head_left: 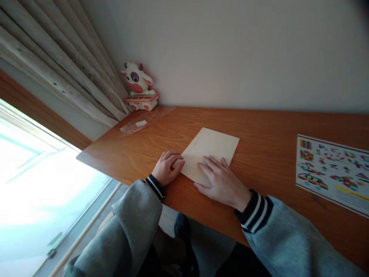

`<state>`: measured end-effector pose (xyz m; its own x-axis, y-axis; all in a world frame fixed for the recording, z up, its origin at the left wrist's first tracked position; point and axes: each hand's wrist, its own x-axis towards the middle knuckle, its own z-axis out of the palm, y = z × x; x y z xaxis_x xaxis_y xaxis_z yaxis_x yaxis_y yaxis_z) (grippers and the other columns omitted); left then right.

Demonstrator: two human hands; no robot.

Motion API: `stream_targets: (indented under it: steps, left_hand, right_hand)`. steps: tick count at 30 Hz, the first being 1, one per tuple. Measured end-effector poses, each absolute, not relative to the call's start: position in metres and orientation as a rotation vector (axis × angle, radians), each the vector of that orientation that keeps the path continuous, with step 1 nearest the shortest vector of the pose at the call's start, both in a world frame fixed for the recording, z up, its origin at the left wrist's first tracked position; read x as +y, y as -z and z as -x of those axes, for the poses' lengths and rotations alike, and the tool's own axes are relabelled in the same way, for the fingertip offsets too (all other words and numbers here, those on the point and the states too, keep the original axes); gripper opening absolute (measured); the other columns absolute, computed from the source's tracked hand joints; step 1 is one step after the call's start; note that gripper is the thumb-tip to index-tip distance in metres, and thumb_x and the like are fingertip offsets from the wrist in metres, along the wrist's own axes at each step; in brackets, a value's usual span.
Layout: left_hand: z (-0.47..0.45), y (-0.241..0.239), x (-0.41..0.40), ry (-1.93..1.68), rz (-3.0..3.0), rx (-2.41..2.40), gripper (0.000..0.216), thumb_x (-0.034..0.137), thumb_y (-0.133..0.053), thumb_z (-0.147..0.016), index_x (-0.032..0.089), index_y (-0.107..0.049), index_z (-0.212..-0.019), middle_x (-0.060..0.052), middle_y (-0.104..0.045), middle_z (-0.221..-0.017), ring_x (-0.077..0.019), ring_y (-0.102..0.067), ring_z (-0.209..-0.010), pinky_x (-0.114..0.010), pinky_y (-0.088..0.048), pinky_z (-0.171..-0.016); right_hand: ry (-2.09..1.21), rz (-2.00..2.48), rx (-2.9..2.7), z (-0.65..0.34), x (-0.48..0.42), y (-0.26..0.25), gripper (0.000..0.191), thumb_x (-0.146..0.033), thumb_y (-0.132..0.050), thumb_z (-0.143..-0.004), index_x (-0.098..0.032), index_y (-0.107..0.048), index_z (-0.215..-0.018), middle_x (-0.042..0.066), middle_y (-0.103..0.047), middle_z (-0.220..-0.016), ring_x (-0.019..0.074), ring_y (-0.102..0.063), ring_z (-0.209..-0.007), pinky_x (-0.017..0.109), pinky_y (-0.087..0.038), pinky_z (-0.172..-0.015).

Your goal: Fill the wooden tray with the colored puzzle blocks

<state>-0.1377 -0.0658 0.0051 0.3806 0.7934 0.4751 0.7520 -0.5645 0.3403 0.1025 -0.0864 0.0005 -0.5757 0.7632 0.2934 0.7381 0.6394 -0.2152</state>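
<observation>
Asker: In the head view, where is the pale sheet [211,146] from your hands?
Me: Flat on the wooden desk [268,154], straight in front of me. My left hand [168,168] is at its left edge, by the near corner, and my right hand [220,181] lies over its near right part

Asker: Which way does its long axis run?
Me: Away from me towards the wall [230,57], with the far end leaning to my right, so both hands are at the near end and the far end has no hand on it

Asker: Which hand is nearer?
Me: Both are at it, but my right covers far more of it

Asker: And your grip?
Me: My right is palm down, fingers spread, pinching nothing. My left is curled, with a gap between thumb and forefinger; I can't tell whether the tips pinch the edge or only rest there

Asker: Anything close by?
Me: A small red bit [239,145] shows at the right edge, and the printed chart [331,169] lies well apart to my right
</observation>
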Motion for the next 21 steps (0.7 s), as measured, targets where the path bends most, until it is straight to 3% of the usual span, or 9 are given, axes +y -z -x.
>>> stream_targets:
  steps: [6,13,18,21]
  left_hand:
    - [0.138,-0.005,-0.060,-0.896,-2.488,1.356,0.026,0.033,-0.048,-0.096,0.018,-0.060,-0.113,-0.010,-0.065,-0.114,-0.0222,-0.059,-0.107,-0.039,-0.047,-0.097]
    - [0.140,-0.006,-0.066,-0.799,-2.420,1.296,0.047,0.042,-0.050,-0.094,0.018,-0.045,-0.134,-0.014,-0.059,-0.128,-0.0268,-0.057,-0.115,-0.044,-0.046,-0.100]
    - [0.145,-0.005,-0.073,-0.946,-2.351,1.240,0.050,0.037,-0.047,-0.096,0.020,-0.035,-0.142,-0.014,-0.051,-0.137,-0.0264,-0.050,-0.125,-0.044,-0.044,-0.105]
    - [0.148,-0.002,-0.077,-1.023,-2.293,1.288,0.048,0.033,-0.048,-0.097,0.020,-0.034,-0.141,-0.014,-0.054,-0.131,-0.0249,-0.053,-0.121,-0.044,-0.045,-0.104]
  right_hand:
    - [-0.042,0.994,-2.483,-0.105,-0.087,-0.009,0.036,-0.034,-0.062,-0.083,-0.008,-0.068,-0.108,0.020,-0.068,-0.119,0.0292,-0.062,-0.112,0.044,-0.046,-0.102]
    - [0.192,0.753,-2.467,-0.108,-0.087,-0.010,0.019,-0.018,-0.060,-0.086,-0.011,-0.071,-0.099,0.012,-0.074,-0.106,0.0216,-0.071,-0.096,0.034,-0.055,-0.092]
    - [0.635,0.652,-2.467,-0.124,-0.099,-0.031,0.024,-0.014,-0.058,-0.089,-0.009,-0.068,-0.111,0.012,-0.073,-0.112,0.0204,-0.071,-0.097,0.030,-0.056,-0.084]
    - [0.711,0.901,-2.286,-0.150,-0.117,-0.037,0.047,-0.014,-0.068,-0.084,-0.015,-0.059,-0.130,0.006,-0.072,-0.116,0.0178,-0.071,-0.092,0.027,-0.055,-0.079]
